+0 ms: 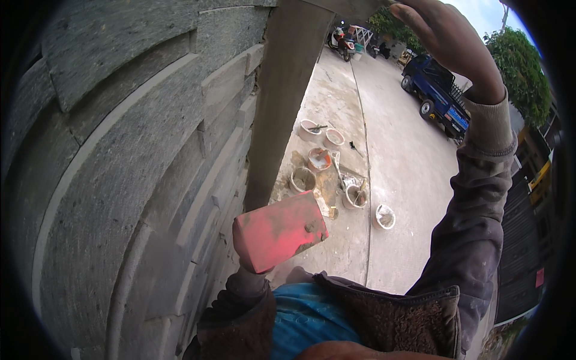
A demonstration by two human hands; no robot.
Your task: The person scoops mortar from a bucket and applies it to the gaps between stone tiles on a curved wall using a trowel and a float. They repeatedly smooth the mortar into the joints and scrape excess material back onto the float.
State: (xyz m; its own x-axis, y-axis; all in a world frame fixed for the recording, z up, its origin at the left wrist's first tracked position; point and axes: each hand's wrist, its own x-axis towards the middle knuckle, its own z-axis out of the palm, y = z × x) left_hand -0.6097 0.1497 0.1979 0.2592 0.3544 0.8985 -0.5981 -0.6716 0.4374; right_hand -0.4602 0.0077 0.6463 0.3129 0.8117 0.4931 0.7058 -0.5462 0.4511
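Board (281, 233), red with gray smears, sits over the left hand (245, 269), beside the gray stone wall (144, 168). It hides those fingers, so I cannot tell how they are. The right hand (447, 36) is up high, its fingers partly cut off, so I cannot tell there either. Buckets (309, 135) stand on the ground (414, 198) below.

I note bright daylight on the pavement (411, 198), dimmer light on the grey wall (138, 162); fisheye curvature, black corners.
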